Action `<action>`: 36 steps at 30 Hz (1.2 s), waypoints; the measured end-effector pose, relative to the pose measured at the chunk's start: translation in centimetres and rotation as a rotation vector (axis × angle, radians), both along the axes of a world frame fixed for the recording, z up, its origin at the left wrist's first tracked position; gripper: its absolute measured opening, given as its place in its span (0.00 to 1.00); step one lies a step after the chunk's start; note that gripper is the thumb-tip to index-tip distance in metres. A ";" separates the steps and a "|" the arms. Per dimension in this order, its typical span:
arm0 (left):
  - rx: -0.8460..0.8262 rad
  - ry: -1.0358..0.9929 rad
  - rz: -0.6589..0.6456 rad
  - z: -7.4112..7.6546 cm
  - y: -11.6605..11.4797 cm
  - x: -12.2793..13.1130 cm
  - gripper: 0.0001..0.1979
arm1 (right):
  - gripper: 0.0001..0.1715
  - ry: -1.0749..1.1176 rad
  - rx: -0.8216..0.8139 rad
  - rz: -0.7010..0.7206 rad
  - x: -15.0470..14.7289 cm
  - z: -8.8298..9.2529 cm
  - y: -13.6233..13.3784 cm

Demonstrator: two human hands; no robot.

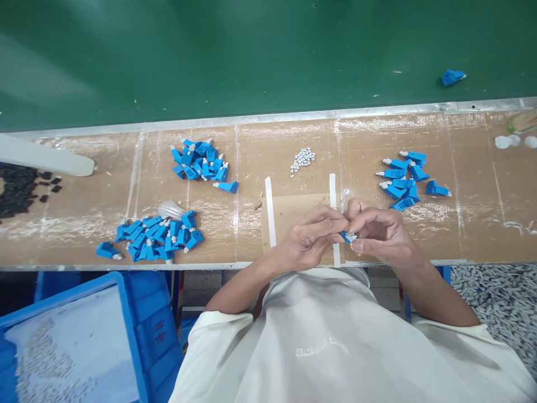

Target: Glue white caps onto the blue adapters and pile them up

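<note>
My left hand (312,238) and my right hand (380,232) meet above the front of the bench, fingers pinched together. Between their fingertips is a small blue plastic piece with a white tip (347,237), mostly covered by the left fingers. The right thumb and forefinger are at its white end. Beyond my hands lies a small pile of tiny white parts (302,159). To the right is a loose group of similar blue pieces with white tips (405,178). Two more heaps of them lie to the left, a far heap (201,159) and a near heap (155,238).
Cardboard covers the bench (251,140), with white tape strips (271,212) beside my hands. Black parts (19,187) lie far left under a white bar (46,157). A green surface (251,56) runs behind, bearing one blue piece (453,77). A blue bin (130,336) stands lower left.
</note>
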State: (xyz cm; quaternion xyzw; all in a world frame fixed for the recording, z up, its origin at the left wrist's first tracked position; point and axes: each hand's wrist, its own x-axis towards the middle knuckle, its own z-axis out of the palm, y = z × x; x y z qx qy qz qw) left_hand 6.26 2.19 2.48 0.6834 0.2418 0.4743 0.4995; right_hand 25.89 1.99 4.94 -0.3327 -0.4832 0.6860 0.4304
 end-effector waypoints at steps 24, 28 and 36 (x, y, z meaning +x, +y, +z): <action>0.230 0.204 0.050 -0.8 0.2 -0.2 0.11 | 0.07 0.126 -0.158 -0.059 -0.2 -1.3 -0.5; 0.195 0.236 0.043 -0.5 0.1 -0.1 0.11 | 0.09 0.126 -0.127 -0.059 -0.2 -1.5 -0.3; -0.503 -0.057 0.011 0.2 -0.5 0.3 0.16 | 0.17 -0.185 0.149 -0.185 0.1 -1.2 -1.9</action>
